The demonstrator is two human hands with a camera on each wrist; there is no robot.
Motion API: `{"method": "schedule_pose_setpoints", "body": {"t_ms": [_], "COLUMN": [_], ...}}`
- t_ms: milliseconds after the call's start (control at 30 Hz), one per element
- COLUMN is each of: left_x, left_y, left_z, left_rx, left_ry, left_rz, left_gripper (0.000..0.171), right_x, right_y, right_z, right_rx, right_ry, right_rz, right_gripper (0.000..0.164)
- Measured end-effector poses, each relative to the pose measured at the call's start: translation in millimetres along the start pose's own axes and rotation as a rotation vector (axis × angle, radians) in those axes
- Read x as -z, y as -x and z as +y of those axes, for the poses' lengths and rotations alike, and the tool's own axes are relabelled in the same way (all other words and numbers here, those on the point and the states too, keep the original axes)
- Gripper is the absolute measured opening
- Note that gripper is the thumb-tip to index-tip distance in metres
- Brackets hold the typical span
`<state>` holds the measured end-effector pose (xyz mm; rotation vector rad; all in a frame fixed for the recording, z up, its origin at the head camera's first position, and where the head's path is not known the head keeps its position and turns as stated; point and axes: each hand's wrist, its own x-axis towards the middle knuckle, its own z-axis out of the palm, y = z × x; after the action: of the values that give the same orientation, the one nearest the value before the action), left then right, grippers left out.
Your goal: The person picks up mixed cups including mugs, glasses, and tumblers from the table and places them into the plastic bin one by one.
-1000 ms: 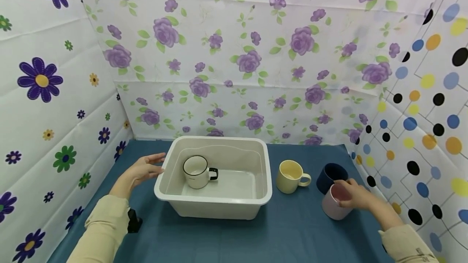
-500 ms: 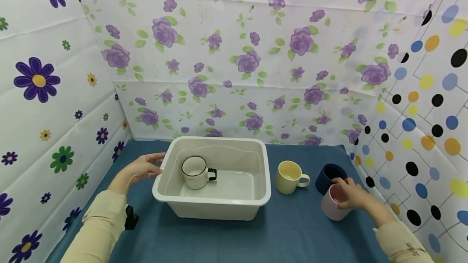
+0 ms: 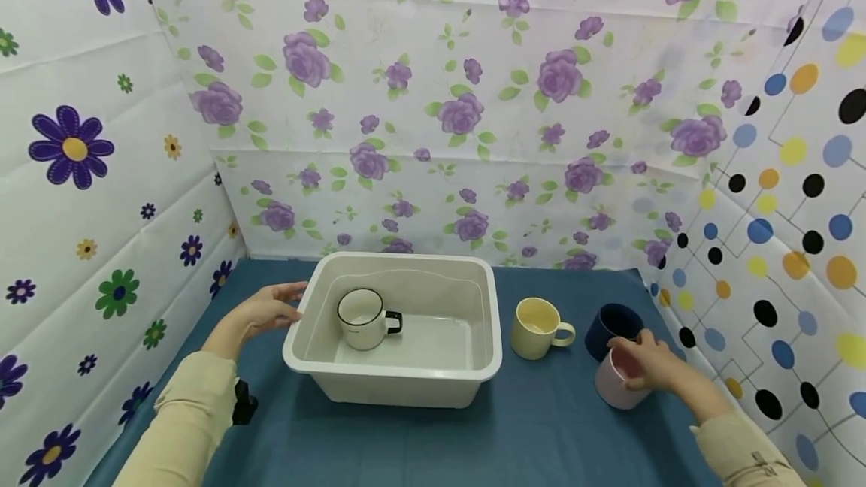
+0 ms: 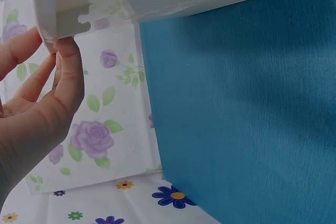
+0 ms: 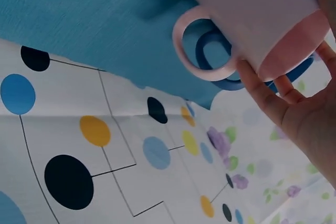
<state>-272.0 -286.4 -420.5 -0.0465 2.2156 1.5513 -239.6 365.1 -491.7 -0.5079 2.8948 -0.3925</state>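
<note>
A pale pink mug [image 3: 617, 385] stands at the right, its handle [image 5: 184, 45] showing in the right wrist view. Across its mouth spans my right hand [image 3: 651, 361], gripping the rim between thumb and fingers. Just behind it is a navy blue mug [image 3: 609, 322], partly covered by the pink one. My left hand [image 3: 267, 310] touches the left rim of an off-white tub [image 3: 392, 372] with its fingertips, and in the left wrist view the fingers [image 4: 68, 72] bend up under the lip. Inside the tub, at its left, sits a white mug [image 3: 365, 329] with a black rim and black handle.
A yellow mug [image 3: 533, 337] stands between the tub and the navy mug, handle to the right. Blue cloth [image 3: 433, 449] covers the table. Patterned sheets enclose the back [image 3: 419, 111] and both sides. A small black object [image 3: 243, 403] shows beside the left sleeve.
My right fingers have shifted slightly left over the pink mug's mouth. The left hand stays at the tub's rim, and the mugs keep their places.
</note>
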Motion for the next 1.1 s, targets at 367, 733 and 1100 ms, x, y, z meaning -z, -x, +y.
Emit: {"method": "schedule_pose_setpoints", "body": {"t_ms": [367,733,1100], "left_x": [-5.0,1.8,1.8], "left_y": [-2.9,0.2,-4.5], "left_z": [0.2,-1.8,1.9], "left_rx": [0.015,-0.011,0.008], "left_ry": [0.012,-0.045,-0.088], "left_rz": [-0.004,0.014,0.017], "left_gripper": [0.079,0.073,0.074], "right_x": [-0.2,-11.0,-13.2], "right_y": [8.3,9.5,14.0], "right_z": [-17.6,-20.0,-13.6], "right_rx": [0.007,0.015,0.026], "right_ry": [0.063,0.161,0.208], "right_rz": [0.032,0.139,0.190], "right_gripper": [0.057,0.065,0.068]}}
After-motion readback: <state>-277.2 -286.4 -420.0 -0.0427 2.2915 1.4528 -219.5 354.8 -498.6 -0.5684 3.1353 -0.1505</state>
